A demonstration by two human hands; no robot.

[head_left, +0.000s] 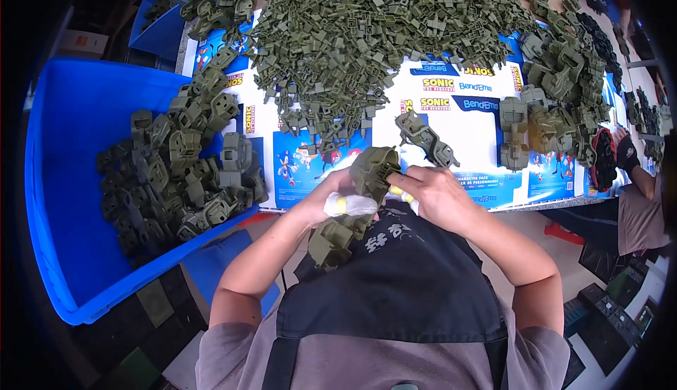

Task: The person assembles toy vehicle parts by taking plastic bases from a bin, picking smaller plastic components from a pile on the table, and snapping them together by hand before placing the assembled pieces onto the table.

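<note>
My left hand (330, 196) and my right hand (431, 191) both grip an olive-green plastic housing (356, 203) held close to my chest over a dark apron. The part runs from my right fingers down past my left wrist. White and yellow tape wraps some of my fingers. A smaller olive-green part (425, 138) lies on the table just beyond my right hand.
A big heap of small olive clips (367, 30) covers the far table. A blue bin (77, 178) at the left holds several dark green housings. More housings pile up at the right (557, 101). Another person's gloved hand (624, 154) is at the right edge.
</note>
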